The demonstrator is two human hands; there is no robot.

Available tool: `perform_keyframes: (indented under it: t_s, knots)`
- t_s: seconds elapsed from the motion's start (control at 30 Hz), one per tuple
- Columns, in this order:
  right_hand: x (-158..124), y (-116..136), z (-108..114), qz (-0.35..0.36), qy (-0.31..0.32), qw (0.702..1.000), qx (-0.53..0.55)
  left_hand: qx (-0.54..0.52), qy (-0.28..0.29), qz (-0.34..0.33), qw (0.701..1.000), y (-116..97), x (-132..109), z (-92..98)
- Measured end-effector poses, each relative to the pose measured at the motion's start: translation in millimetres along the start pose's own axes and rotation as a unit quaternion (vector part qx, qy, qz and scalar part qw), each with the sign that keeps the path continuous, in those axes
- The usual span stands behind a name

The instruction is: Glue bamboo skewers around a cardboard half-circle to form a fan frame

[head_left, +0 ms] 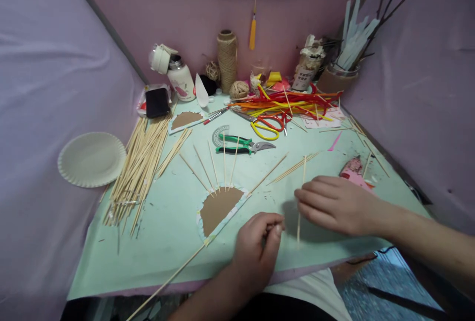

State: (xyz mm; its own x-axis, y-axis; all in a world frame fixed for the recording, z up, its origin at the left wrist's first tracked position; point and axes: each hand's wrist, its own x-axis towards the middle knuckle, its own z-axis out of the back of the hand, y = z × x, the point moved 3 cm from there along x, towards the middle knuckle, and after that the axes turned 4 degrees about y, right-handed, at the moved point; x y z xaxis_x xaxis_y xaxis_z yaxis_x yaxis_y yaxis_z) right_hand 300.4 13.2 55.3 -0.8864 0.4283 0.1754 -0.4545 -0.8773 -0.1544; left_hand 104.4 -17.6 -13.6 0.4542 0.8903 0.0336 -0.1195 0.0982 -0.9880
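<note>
A thin wooden stick stands nearly vertical in view, its middle hidden behind the fingertips of my right hand, which closes on it. My left hand is beside it to the left, fingers curled in; whatever they hold, if anything, is hidden. Further left lies a brown cardboard half-circle with a pale patterned edging. Several sticks fan out from its curved side. A longer stick runs along its straight side and past the table's front edge.
A bundle of sticks and a white paper plate are at left. Green-handled pruners, a protractor and scissors lie behind the half-circle. A pink glue gun is at right. Twine and an open bottle stand at the back.
</note>
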Motion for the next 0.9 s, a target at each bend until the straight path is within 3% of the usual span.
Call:
perform_keyframes:
  t_s: [0.1, 0.23, 0.3, 0.4, 0.47, 0.53, 0.6, 0.77, 0.9]
  knots:
    - [13, 29, 7, 0.014, -0.023, 0.999, 0.023, -0.169, 0.095, 0.155, 0.969, 3, 4, -7.4]
    - [14, 40, 3, -0.034, -0.065, 0.994, 0.077, -0.236, 0.135, 0.2, 0.941, 3, 8, -9.5]
    - [0, 28, 1, -0.143, -0.116, 0.981, 0.056, -0.228, 0.125, 0.205, 0.944, 4, 8, -7.5]
    - [-41, 3, -3, -0.344, -0.127, 0.93, -0.008, -0.215, 0.09, 0.204, 0.951, 7, 4, -3.9]
    - [-75, -10, -15, -0.48, -0.027, 0.875, -0.059, -0.212, 0.069, 0.197, 0.955, 9, 2, -2.6]
    - [-105, -13, -28, -0.541, 0.042, 0.837, -0.066, -0.215, 0.053, 0.192, 0.956, 10, 1, -2.6]
    - [-127, -12, -40, -0.583, 0.07, 0.807, -0.062, -0.219, 0.043, 0.188, 0.957, 11, 0, -3.2]
    - [-149, -7, -57, -0.642, 0.068, 0.763, -0.031, -0.215, 0.033, 0.179, 0.959, 11, 1, -4.2]
    - [-149, -9, -56, -0.656, 0.064, 0.751, 0.04, -0.214, 0.025, 0.178, 0.96, 11, 0, -3.7]
